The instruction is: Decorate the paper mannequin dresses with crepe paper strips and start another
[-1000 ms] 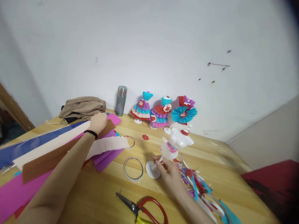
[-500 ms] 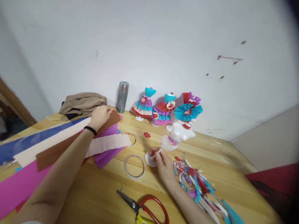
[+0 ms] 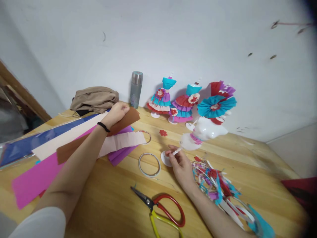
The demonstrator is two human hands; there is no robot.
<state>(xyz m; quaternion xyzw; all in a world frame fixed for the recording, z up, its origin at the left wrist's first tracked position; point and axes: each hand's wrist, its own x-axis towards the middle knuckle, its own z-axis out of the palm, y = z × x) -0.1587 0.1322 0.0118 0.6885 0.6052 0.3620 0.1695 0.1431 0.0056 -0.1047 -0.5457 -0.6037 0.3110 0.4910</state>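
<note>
My left hand (image 3: 117, 114), with a black band at the wrist, has its fingers closed on the far end of a brown crepe paper strip (image 3: 131, 116). Under and beside it lie a magenta sheet (image 3: 37, 181), a pale pink strip (image 3: 123, 142) and purple paper (image 3: 123, 154). My right hand (image 3: 180, 163) grips the thin stem of a white mannequin (image 3: 210, 128), which is tilted to the right, its round base near my fingertips. A pink band circles the mannequin's waist. A wire coil (image 3: 149, 164) lies between my hands.
Three small mannequins in ruffled paper dresses (image 3: 159, 100) stand by the wall, near a grey flask (image 3: 136, 89) and a brown cloth (image 3: 95, 99). Scissors (image 3: 151, 205) lie in front. Paper scraps (image 3: 215, 181) are heaped at right. A red paper flower (image 3: 163, 133) lies mid-table.
The view has shifted, so most things appear higher and farther right. The brown strip's end has lifted slightly with my left hand, and the magenta sheet's near end now shows. My right hand keeps its grip.
</note>
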